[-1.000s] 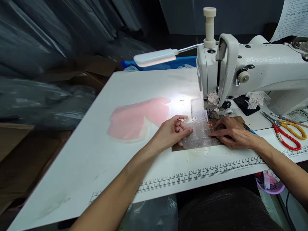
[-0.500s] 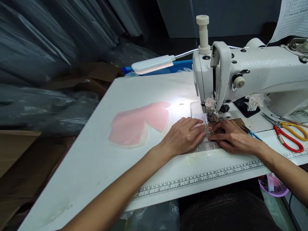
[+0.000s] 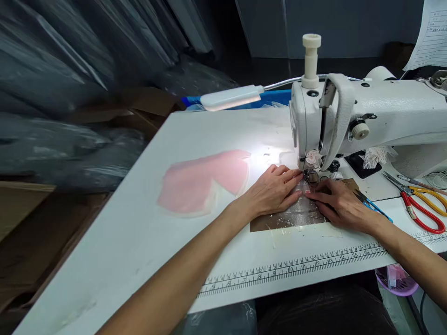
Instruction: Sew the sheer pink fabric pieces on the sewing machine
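Moved since a second ago: your left hand (image 3: 273,191), then pinching the left edge of the clear sheet (image 3: 301,218), now laid over it, fingertips close by the presser foot (image 3: 312,177).

Left hand: fingers extended, pressed down flat, not closed around anything.
Right hand (image 3: 344,204): fingers bent, thumb and forefinger tips narrowly set on the clear sheet; whether they pinch it, you cannot tell from this view.
Clear sheet: between your hands, over the brown board (image 3: 267,223), in front of the presser foot.
Blue-handled snips (image 3: 375,210): just behind your right wrist, partly hidden.
Sewing machine (image 3: 391,116): white, pale rosette (image 3: 313,158) near its needle end.
Pink fabric (image 3: 190,186): to your left, well apart from both hands, on the white table (image 3: 115,260).
Scissors (image 3: 407,190): red and yellow handles, far right.
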{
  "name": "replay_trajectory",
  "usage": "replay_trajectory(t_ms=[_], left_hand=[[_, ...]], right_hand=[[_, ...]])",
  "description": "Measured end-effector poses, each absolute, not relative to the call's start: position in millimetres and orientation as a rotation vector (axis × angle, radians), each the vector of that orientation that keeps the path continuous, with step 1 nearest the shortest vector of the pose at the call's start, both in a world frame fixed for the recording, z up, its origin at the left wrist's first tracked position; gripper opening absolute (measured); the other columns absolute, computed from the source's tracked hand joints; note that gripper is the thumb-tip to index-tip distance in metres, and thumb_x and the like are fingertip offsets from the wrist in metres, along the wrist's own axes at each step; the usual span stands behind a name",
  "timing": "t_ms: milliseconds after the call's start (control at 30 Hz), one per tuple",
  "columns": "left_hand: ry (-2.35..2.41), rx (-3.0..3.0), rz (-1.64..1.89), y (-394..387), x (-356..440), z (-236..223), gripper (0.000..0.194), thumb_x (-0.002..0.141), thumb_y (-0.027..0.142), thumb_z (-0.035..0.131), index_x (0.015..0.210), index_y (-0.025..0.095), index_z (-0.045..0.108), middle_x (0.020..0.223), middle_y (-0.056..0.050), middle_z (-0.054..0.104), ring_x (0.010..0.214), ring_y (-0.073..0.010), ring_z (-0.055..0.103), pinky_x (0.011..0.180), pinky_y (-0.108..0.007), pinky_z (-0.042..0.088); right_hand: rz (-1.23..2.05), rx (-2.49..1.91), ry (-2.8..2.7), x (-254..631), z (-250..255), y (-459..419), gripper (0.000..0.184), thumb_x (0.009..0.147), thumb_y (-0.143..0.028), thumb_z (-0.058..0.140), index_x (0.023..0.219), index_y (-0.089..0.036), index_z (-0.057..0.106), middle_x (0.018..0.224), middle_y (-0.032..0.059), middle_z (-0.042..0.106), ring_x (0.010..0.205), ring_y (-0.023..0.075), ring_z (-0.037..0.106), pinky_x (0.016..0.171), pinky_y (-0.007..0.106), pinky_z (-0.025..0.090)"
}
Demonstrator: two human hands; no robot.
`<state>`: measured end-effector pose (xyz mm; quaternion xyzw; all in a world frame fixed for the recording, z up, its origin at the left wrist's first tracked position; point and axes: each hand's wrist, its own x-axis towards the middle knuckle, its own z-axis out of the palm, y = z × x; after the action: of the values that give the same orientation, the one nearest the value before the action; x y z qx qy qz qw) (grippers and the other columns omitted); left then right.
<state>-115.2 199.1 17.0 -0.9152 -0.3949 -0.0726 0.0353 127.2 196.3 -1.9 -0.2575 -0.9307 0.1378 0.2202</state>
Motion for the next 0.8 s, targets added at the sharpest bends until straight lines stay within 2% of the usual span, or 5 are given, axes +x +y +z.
replay_trajectory(t_ms=[133,333,800], left_hand=[[-1.118,-2.767,-0.299,197,-119,13,0.048,0.101,0.04,0.036,0.126,0.007,0.06,0.117,-0.017,0.068,0.098,-0.0287,0.057,0.079,-0.042,0.044],[-1.106,-2.754,-0.353,197,-121,9,0.045,0.1,0.039,0.039,0.125,0.009,0.062,0.113,-0.015,0.069,0.097,-0.0281,0.057,0.078,-0.042,0.045],[-1.109,-2.728,-0.374,197,-119,5,0.046,0.1,0.041,0.038,0.125,0.012,0.062,0.125,-0.014,0.066,0.098,-0.0285,0.057,0.077,-0.043,0.043]], right_hand=[[0.344,-0.731,-2.572,127,-4,195,0.035,0.1,-0.024,0.043,0.128,-0.02,0.063,0.112,0.0135,0.059,0.103,0.0246,0.054,0.088,0.044,0.052],[0.322,-0.736,-2.564,126,-6,195,0.036,0.1,-0.024,0.041,0.128,-0.019,0.064,0.112,0.0141,0.06,0.104,0.0253,0.054,0.087,0.045,0.052],[0.322,-0.732,-2.54,126,-7,195,0.035,0.1,-0.025,0.042,0.126,-0.021,0.066,0.108,0.0129,0.06,0.1,0.0248,0.055,0.087,0.046,0.053]])
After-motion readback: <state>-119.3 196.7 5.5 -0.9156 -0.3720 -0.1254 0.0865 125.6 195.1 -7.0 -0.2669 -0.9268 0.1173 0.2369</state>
